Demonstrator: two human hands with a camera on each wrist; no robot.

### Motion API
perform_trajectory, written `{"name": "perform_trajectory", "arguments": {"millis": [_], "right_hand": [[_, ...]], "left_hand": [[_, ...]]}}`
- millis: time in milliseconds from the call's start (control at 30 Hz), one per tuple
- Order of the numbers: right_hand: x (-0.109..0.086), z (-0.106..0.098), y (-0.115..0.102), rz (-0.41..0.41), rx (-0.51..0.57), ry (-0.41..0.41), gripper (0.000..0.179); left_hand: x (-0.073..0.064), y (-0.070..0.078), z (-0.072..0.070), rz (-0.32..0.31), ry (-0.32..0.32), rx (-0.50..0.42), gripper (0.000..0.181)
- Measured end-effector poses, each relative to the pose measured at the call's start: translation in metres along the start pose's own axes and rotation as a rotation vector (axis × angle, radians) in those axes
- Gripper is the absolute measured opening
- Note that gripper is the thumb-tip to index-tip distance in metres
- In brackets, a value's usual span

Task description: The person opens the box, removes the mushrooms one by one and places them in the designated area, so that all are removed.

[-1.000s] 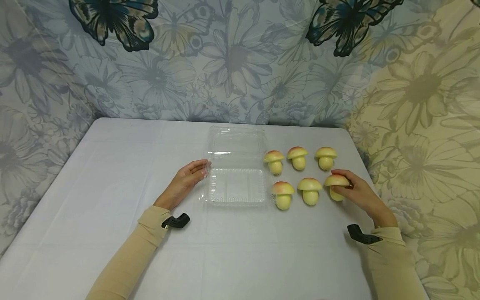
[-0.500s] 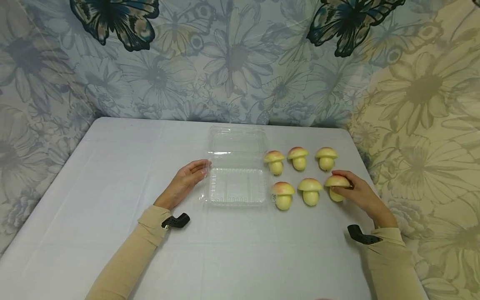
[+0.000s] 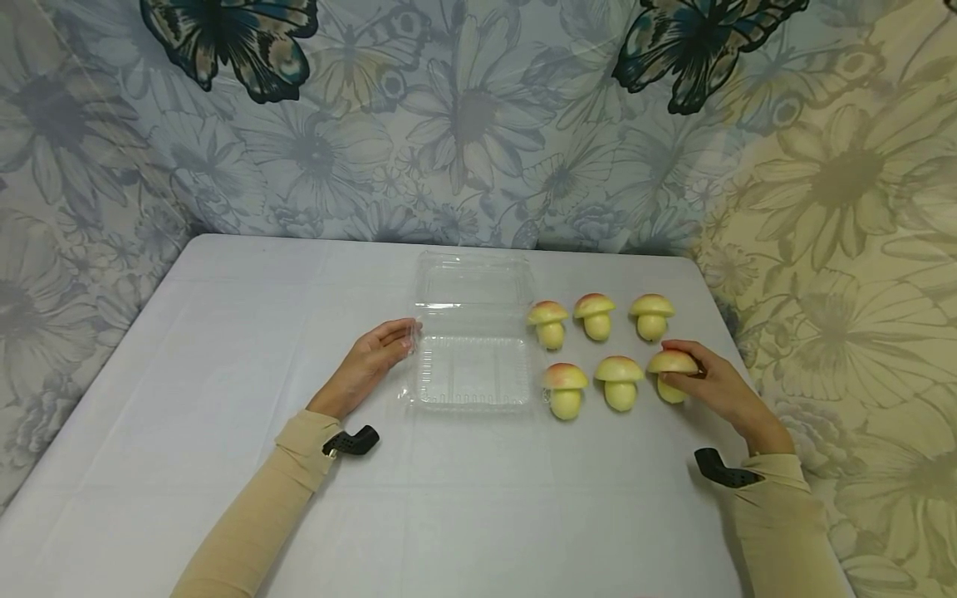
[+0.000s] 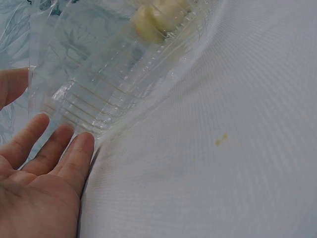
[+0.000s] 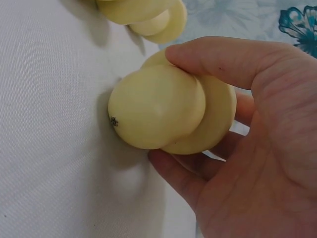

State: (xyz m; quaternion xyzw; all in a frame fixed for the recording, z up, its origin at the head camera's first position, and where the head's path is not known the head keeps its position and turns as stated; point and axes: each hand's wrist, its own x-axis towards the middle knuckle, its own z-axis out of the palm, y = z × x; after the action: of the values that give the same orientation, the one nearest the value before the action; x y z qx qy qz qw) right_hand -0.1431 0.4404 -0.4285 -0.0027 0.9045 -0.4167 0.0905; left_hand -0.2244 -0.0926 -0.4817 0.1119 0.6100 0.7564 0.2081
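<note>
My left hand (image 3: 366, 365) holds the left edge of a clear plastic clamshell container (image 3: 473, 372), with the lid (image 3: 473, 278) folded back behind the base. In the left wrist view, the thumb (image 4: 12, 87) is at the edge and the fingertips (image 4: 81, 141) lie against the side wall. At the right end of the front row, my right hand (image 3: 710, 378) grips a pale yellow artificial mushroom (image 5: 153, 106) by its cap. The right wrist view shows the stem end with a small dark spot, close to the white tablecloth.
Two more mushrooms stand in the front row, a middle one (image 3: 619, 382) and a left one (image 3: 565, 389) beside the container. Behind them is a back row of three, including the far-right mushroom (image 3: 651, 316). The white-covered table (image 3: 478, 515) meets a flowered wall (image 3: 478, 149) at the back.
</note>
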Motion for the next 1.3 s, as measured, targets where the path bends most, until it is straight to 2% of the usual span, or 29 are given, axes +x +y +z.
{"name": "perform_trajectory", "arguments": {"millis": [733,967,1167,1300], "right_hand": [[-0.001,-0.004,-0.005,0.031,-0.021,-0.029,0.071],[-0.003,-0.009,-0.011,0.031,-0.062,0.006,0.068],[-0.001,-0.012,-0.018,0.069,-0.005,0.023,0.074],[0.000,-0.015,-0.025,0.046,0.009,0.062,0.073]], "left_hand": [[-0.001,0.001,0.001,-0.005,0.000,0.002,0.053],[0.000,0.001,0.001,0.001,-0.003,-0.004,0.054],[0.000,0.001,0.000,0.000,-0.006,0.005,0.055],[0.000,0.001,0.000,-0.004,-0.005,0.006,0.055]]}}
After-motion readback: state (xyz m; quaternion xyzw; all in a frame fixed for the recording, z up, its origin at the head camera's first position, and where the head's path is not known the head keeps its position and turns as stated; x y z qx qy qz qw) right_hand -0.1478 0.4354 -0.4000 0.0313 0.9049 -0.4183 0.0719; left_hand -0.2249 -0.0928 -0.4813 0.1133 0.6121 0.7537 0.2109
